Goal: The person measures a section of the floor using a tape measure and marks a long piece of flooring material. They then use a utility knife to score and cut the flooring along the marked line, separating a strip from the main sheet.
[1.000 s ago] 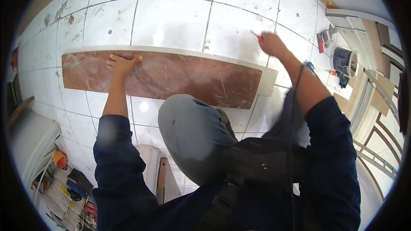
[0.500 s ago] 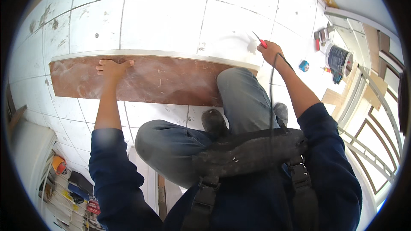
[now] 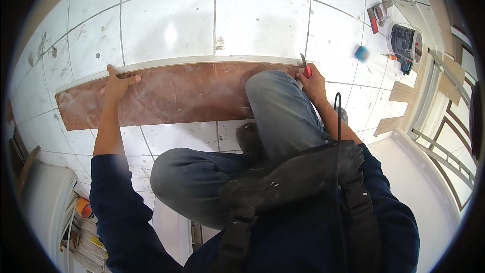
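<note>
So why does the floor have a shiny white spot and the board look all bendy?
In the head view, a light's reflection glares off a glossy floor tile; the fisheye lens bows the long brown board under the left hand and right hand, and darkens the round rim.

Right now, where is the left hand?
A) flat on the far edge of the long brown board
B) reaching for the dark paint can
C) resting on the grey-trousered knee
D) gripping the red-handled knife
A: the left hand lies spread on the far edge of the long brown board, while the right hand holds the red-handled knife.
</note>
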Demonstrator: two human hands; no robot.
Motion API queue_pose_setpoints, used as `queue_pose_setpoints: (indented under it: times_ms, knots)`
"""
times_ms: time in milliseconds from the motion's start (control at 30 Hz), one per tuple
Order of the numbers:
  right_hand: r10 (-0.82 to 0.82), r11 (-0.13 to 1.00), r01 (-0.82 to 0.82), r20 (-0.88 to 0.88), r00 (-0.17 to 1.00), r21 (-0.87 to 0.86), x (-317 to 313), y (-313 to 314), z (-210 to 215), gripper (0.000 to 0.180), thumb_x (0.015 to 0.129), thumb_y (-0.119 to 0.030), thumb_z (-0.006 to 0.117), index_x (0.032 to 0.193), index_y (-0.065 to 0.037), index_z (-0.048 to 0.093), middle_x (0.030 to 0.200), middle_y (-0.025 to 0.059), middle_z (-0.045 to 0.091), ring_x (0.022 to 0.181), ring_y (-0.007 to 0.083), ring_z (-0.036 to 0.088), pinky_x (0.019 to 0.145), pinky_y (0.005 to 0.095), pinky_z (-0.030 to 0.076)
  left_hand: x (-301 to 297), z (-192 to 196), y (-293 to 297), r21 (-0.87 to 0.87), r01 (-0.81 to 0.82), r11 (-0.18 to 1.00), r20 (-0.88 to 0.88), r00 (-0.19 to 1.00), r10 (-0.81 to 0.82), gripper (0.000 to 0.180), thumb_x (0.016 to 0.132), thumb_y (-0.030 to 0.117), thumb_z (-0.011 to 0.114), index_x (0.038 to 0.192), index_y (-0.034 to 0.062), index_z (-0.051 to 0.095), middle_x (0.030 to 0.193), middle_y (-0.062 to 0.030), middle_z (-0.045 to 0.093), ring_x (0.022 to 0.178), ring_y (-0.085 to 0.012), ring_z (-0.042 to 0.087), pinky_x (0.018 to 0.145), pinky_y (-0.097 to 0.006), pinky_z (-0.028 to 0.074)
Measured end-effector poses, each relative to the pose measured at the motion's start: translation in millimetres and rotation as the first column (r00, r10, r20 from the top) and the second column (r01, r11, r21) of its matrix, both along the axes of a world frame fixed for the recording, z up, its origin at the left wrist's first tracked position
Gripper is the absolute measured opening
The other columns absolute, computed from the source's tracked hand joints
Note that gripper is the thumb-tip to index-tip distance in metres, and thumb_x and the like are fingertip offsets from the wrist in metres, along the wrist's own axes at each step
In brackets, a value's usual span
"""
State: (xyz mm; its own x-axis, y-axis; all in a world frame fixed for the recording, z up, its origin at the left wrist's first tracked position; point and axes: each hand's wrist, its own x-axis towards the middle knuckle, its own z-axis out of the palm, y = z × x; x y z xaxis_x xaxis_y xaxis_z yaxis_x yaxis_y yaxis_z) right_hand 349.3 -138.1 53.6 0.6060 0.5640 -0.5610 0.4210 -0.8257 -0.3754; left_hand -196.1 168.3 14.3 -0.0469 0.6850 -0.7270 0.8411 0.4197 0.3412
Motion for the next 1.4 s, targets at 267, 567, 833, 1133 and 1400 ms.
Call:
queue_pose_setpoints:
  times_ms: [267, 567, 833, 1133, 1400]
  knots:
    - [0.037, 0.999, -0.036, 0.012, 0.999, -0.016, 5.6, 3.0, -7.9, 0.028, 0.085, -0.029, 0.074, 0.090, -0.002, 0.069, 0.078, 0.0132, 0.070, 0.074, 0.0245, 0.068, 0.073, 0.0376, 0.053, 6.8, 10.5, 3.7, 0.051, 0.147, 0.988, -0.169, 0.976, -0.136, 0.146, 0.057, 0.050, 0.094, 0.158, -0.0093, 0.006, 0.147, -0.0302, 0.050, 0.140, -0.0375, 0.046, 0.121, -0.044, 0.023]
    - [0.031, 0.998, -0.039, -0.154, 0.988, -0.047, 20.4, 14.9, 1.3, 0.033, 0.086, -0.028, 0.073, 0.108, -0.004, 0.068, 0.085, 0.0165, 0.072, 0.078, 0.0265, 0.069, 0.075, 0.0388, 0.053, 3.1, -3.5, 11.7, 0.079, 0.195, 0.978, -0.175, 0.968, -0.179, 0.143, 0.061, 0.050, 0.093, 0.157, -0.0109, 0.006, 0.147, -0.0283, 0.051, 0.140, -0.0347, 0.047, 0.116, -0.041, 0.033]
    - [0.294, 0.922, -0.173, -0.335, 0.895, 0.347, 26.0, 21.8, -55.0, 0.033, 0.093, -0.025, 0.071, 0.119, -0.005, 0.062, 0.083, 0.0060, 0.063, 0.077, 0.0158, 0.058, 0.071, 0.0332, 0.049, -24.1, 1.0, 16.8, 0.133, 0.128, 0.983, -0.211, 0.972, -0.098, 0.146, 0.058, 0.055, 0.094, 0.157, -0.0086, 0.008, 0.143, -0.0375, 0.047, 0.142, -0.0377, 0.040, 0.114, -0.054, 0.036]
    - [0.082, 0.954, 0.104, -0.577, 0.813, 0.283, 66.9, -25.0, -65.8, 0.024, 0.092, -0.013, 0.069, 0.114, -0.006, 0.060, 0.083, -0.0001, 0.060, 0.074, 0.0111, 0.058, 0.067, 0.0270, 0.048, 33.4, 8.8, -116.3, 0.558, -0.738, 0.378, -0.141, 0.365, 0.920, 0.110, 0.076, 0.052, 0.082, 0.150, -0.0091, 0.029, 0.156, -0.0306, 0.031, 0.143, -0.0427, 0.037, 0.111, -0.049, 0.041]
    - [0.064, 0.944, 0.210, -0.765, 0.640, 0.254, 88.6, -30.8, -99.9, 0.024, 0.091, -0.008, 0.071, 0.112, -0.006, 0.060, 0.079, -0.0021, 0.058, 0.068, 0.0087, 0.057, 0.061, 0.0251, 0.046, -16.9, -39.4, -170.6, 0.202, -0.979, 0.030, 0.406, 0.112, 0.907, 0.075, 0.079, 0.023, 0.087, 0.129, -0.0179, 0.049, 0.130, -0.0263, 0.060, 0.121, -0.0358, 0.059, 0.104, -0.041, 0.049]
